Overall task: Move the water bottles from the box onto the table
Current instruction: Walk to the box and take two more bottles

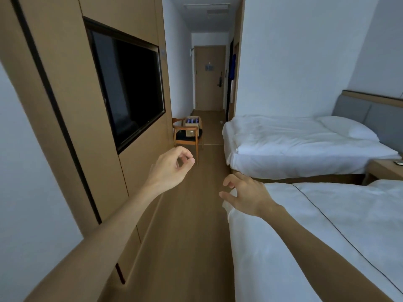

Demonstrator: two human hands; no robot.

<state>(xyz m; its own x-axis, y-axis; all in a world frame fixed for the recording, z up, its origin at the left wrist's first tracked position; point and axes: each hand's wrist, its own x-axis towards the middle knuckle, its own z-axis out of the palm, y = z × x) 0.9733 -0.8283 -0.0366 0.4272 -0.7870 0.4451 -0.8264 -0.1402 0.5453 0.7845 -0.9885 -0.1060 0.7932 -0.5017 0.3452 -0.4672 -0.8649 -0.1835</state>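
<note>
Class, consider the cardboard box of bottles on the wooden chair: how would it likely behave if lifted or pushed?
The cardboard box looks full of bottles, so it is probably heavy for its size. Its open top flaps likely offer a poor grip; holding it underneath seems safer. Pushed, it might slide off the chair, since it sits near the seat's edge.

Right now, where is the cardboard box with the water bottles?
In the head view, the cardboard box sits on the wooden chair against the left wall, down the room toward the door, well beyond both empty hands.
</note>
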